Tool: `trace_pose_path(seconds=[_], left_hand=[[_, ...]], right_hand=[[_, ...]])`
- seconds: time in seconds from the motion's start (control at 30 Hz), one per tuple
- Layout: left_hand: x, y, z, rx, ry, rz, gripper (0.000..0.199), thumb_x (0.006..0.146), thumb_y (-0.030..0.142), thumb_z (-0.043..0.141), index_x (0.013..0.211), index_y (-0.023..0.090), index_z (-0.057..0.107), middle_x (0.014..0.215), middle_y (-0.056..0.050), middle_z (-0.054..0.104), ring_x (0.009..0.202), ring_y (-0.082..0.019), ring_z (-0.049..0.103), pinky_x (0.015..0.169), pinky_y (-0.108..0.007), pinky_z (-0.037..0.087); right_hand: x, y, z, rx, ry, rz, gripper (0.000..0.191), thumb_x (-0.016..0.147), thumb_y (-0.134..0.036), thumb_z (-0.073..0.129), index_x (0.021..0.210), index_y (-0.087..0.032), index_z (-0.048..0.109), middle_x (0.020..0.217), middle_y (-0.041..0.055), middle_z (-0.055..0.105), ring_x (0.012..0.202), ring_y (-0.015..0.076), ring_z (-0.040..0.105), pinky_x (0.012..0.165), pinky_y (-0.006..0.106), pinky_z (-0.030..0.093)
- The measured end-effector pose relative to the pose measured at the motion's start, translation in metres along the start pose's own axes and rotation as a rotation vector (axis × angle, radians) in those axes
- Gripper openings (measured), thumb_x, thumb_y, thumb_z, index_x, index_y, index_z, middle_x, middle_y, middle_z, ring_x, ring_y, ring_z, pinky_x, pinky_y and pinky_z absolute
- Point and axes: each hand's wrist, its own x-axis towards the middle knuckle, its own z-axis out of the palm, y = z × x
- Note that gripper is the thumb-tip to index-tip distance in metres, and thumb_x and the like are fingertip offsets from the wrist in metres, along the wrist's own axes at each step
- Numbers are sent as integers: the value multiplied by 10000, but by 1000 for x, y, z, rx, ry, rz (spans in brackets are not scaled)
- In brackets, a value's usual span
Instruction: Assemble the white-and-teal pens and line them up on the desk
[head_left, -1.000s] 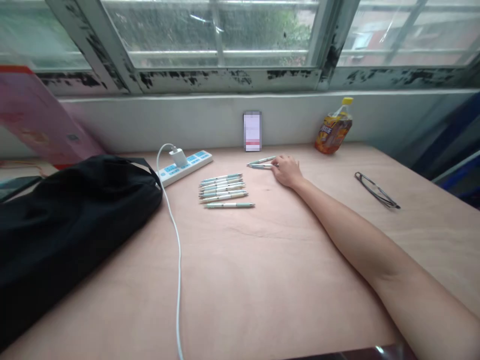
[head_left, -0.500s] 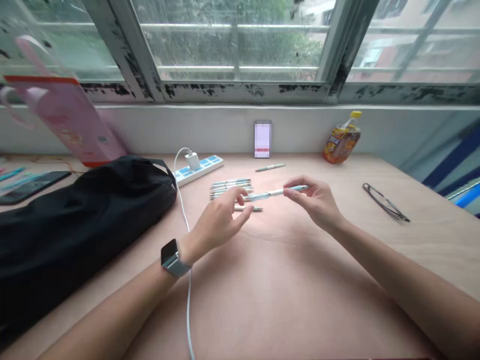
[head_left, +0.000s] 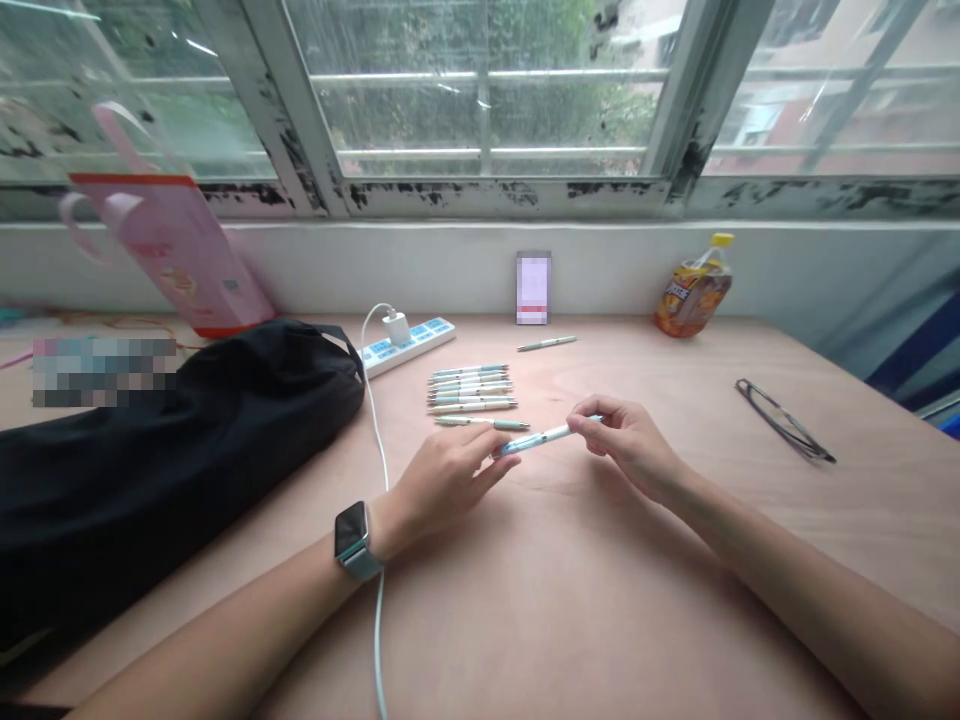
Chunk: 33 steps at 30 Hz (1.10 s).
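A white and light-blue pen [head_left: 551, 436] is held between my two hands above the desk, tilted slightly up to the right. My right hand [head_left: 626, 440] pinches its right end between thumb and fingers. At the other end, my left hand [head_left: 450, 470], with a smartwatch on the wrist, has thumb and fingers closed around the tip. Just beyond the left hand lies a single pen [head_left: 480, 424] with a bluish-green end. Behind that is a row of several similar pens [head_left: 471, 388] side by side. One more pen [head_left: 547, 343] lies apart, near the phone.
A phone [head_left: 533, 290] leans on the wall below the window. A power strip [head_left: 412, 345] with a charger and white cable [head_left: 379, 440] stands left of the pens. A black bag [head_left: 225, 430], pink bag [head_left: 187, 260], drink bottle [head_left: 694, 290] and glasses [head_left: 784, 420] surround the area.
Both hands and the pen have come lower and nearer to me. My left hand's fingers, apart before, have closed on the pen's left end. The view has shifted slightly.
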Motion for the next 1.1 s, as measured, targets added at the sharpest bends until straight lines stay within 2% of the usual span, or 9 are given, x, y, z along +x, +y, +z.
trace_pose_path(seconds=[0.1, 0.2, 0.3, 0.4, 0.53, 0.63, 0.8, 1.0, 1.1], left_hand=[[0, -3, 1, 13, -36, -33, 198, 1007, 303, 517, 1062, 174, 657, 881, -41, 693, 665, -127, 593, 626, -249, 459], [-1, -4, 2, 25, -67, -17, 230, 994, 337, 539, 884, 172, 655, 796, -33, 653, 674, -135, 579, 615, -250, 434], [-1, 0, 3, 5, -106, 29, 258, 975, 379, 568, 832, 172, 626, 760, -22, 626, 667, -135, 570, 599, -248, 414], [-3, 5, 4, -58, -101, -13, 233, 973, 388, 559, 1061, 179, 613, 815, -14, 627, 635, -119, 559, 597, -245, 428], [-5, 4, 5, -122, 15, -98, 362, 988, 341, 523, 1311, 189, 462, 891, -6, 629, 624, -103, 553, 611, -236, 453], [-4, -2, 5, -84, 1, -68, 208, 1011, 292, 489, 1190, 198, 536, 880, -5, 635, 628, -101, 549, 616, -230, 442], [0, -7, 2, -14, -144, 40, 214, 1037, 271, 424, 973, 174, 605, 861, -41, 631, 731, -145, 578, 643, -252, 415], [3, -5, -2, 17, -276, 79, 275, 1046, 252, 381, 879, 176, 586, 816, -40, 619, 740, -159, 556, 645, -265, 364], [2, -6, 0, -15, -310, 62, 315, 1050, 258, 357, 827, 177, 564, 794, -34, 610, 711, -156, 539, 635, -268, 346]], right_hand=[[-1, 1, 4, 153, 1, 54, 357, 698, -432, 832, 867, -161, 673, 643, -31, 493, 547, 73, 391, 505, 231, 287], [-6, 1, 14, 212, -47, 43, 400, 730, -432, 809, 1013, -177, 688, 775, 18, 588, 638, 110, 487, 572, 257, 387], [-12, 2, 21, 33, -38, -97, 336, 864, -483, 678, 1012, -181, 675, 889, 50, 633, 728, 137, 543, 653, 278, 447], [-17, 0, 21, -239, -4, -261, 334, 979, -502, 503, 976, -187, 614, 886, 50, 653, 788, 158, 585, 728, 285, 467], [-20, -6, 14, -681, -219, -338, 364, 1045, -456, 358, 1043, -198, 614, 866, 42, 658, 739, 153, 578, 707, 266, 440], [-17, -6, 8, -839, -334, -349, 380, 1057, -416, 328, 1075, -204, 643, 990, 71, 670, 825, 167, 595, 741, 268, 435], [-9, -1, 2, -900, -414, -272, 408, 1051, -386, 357, 869, -168, 649, 813, 53, 629, 703, 148, 547, 682, 263, 404], [-8, 5, 1, -920, -368, -372, 340, 1034, -335, 423, 830, -163, 633, 853, 60, 614, 708, 140, 547, 683, 264, 406], [-9, 8, 0, -942, -331, -388, 211, 987, -329, 545, 861, -174, 613, 879, 47, 619, 716, 136, 547, 659, 252, 391]])
